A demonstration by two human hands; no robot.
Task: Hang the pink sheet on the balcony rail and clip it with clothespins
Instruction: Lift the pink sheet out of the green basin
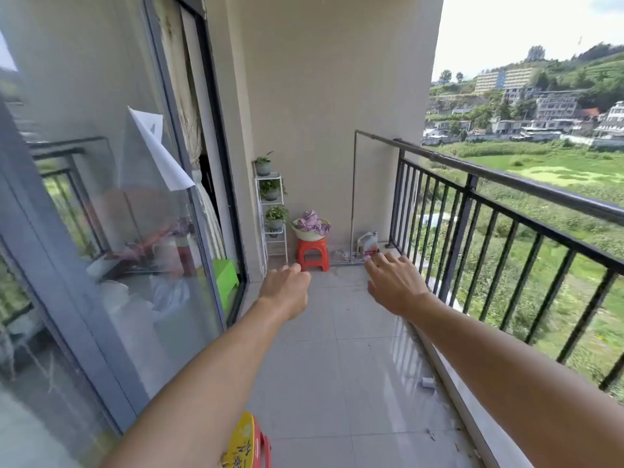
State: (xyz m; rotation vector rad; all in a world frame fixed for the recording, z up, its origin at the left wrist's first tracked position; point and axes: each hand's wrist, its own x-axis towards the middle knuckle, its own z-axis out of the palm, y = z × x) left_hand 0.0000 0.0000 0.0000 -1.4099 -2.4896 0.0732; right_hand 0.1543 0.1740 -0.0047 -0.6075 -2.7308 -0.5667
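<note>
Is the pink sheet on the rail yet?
No, the pink sheet lies bunched in the basin on the red stool.

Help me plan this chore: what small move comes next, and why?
Probably step forward and reach for the sheet. Both the left hand and right hand are empty, the sheet lies bunched in the basin on the stool, and the rail is bare.

wall (320, 79) beige | floor (337, 349) gry tile | glass door (101, 197) L | plant rack (268, 177) far end | daylight
</note>
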